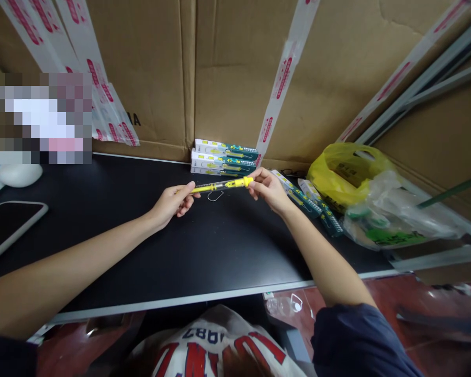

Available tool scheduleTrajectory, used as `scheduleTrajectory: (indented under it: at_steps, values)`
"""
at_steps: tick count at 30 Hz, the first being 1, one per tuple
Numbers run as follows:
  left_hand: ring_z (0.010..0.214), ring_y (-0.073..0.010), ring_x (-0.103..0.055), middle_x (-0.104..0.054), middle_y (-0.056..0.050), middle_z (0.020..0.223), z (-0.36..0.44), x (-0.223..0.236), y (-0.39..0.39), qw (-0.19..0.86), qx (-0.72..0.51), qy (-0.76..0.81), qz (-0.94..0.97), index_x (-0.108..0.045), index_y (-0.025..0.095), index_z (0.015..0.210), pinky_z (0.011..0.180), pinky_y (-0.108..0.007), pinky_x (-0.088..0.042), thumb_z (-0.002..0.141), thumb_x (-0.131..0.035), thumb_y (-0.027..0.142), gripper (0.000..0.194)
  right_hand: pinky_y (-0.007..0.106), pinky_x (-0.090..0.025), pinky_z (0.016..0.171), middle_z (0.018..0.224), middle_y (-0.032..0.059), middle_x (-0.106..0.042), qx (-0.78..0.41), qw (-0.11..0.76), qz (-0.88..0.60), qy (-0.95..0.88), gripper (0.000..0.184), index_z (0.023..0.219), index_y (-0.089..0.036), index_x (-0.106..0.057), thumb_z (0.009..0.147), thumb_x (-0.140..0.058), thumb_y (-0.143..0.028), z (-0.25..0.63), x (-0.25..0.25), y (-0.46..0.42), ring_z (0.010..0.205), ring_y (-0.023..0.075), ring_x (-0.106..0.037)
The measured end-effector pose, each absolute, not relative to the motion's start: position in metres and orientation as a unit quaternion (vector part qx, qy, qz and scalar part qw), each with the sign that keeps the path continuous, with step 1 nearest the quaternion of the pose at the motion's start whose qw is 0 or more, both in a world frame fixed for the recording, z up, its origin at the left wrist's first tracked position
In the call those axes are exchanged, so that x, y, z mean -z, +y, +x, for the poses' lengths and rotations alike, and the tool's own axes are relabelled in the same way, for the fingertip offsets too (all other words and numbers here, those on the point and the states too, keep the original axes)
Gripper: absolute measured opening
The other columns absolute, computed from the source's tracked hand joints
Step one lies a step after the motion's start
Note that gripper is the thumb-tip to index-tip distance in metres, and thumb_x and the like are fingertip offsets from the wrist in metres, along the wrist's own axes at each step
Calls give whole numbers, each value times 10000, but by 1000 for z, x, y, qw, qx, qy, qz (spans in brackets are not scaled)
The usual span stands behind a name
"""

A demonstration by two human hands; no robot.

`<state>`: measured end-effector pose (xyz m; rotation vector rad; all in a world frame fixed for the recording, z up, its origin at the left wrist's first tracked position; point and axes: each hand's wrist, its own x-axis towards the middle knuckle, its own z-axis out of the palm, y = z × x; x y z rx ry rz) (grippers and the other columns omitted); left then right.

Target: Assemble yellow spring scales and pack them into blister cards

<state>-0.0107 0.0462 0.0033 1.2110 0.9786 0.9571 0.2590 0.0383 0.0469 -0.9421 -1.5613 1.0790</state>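
Observation:
A slim spring scale (pixel 220 185), a clear tube with yellow parts, is held out level over the black table. My left hand (pixel 175 201) is closed around its left end, thumb on top. At the other end, the fingers of my right hand (pixel 267 189) pinch the yellow cap. Just below the tube shows a thin bent wire (pixel 215 196); whether it lies on the table or hangs from the scale I cannot tell. Behind my hands, several printed boxes (pixel 224 157) with a picture of such a scale are stacked against the cardboard.
More printed boxes (pixel 298 193) lie right of my right hand, beside a yellow plastic bag (pixel 337 173) and a clear bag (pixel 400 214). A phone-like device (pixel 11 225) lies at the left. Large cardboard (pixel 227 78) walls the back; a metal frame (pixel 427 99) stands right.

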Motion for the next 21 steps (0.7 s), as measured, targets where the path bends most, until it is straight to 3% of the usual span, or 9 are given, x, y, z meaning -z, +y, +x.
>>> scheduleTrajectory:
  at_steps: [21]
  values:
    - [339, -30, -371, -461, 45, 512, -12, -3, 47, 601, -419, 433, 526, -641, 110, 793, 310, -155, -226, 826, -573, 512, 409, 178, -375, 413, 704, -3, -632, -371, 439, -415, -705, 309, 792, -180, -520, 811, -646, -462, 263, -45, 41, 525, 74, -512]
